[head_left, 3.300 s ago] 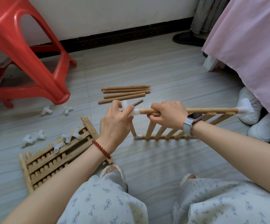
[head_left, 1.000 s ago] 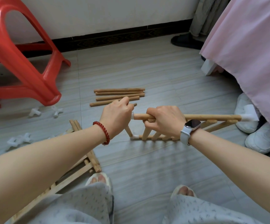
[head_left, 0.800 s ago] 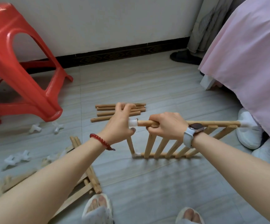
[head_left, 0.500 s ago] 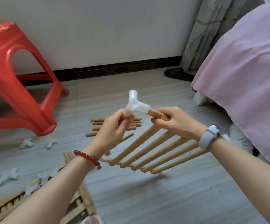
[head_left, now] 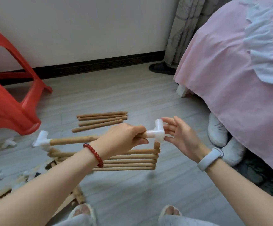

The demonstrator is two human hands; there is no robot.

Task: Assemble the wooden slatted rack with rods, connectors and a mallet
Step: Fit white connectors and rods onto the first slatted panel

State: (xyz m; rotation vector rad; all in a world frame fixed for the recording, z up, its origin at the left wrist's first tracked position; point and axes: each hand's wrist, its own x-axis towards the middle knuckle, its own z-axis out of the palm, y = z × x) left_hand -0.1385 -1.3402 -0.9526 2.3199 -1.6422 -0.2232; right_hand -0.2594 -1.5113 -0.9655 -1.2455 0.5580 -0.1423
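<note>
I hold a wooden slatted panel (head_left: 132,160) up above the floor, slats lying level. My left hand (head_left: 124,139) grips its top rod (head_left: 73,139) next to a white plastic corner connector (head_left: 156,133). My right hand (head_left: 179,137) is open, its fingers touching the right side of that connector. A second white connector (head_left: 41,140) caps the rod's left end. Several loose rods (head_left: 101,120) lie on the floor beyond. No mallet is in view.
A red plastic stool (head_left: 8,101) stands at the left. A bed with a pink cover (head_left: 240,75) fills the right, white shoes (head_left: 217,129) at its foot. More slatted panels (head_left: 0,194) and loose white connectors (head_left: 8,142) lie at the lower left.
The panel has been lifted off the floor and turned end for end. My left hand now grips the rod; my right hand has let go and touches the connector with open fingers.
</note>
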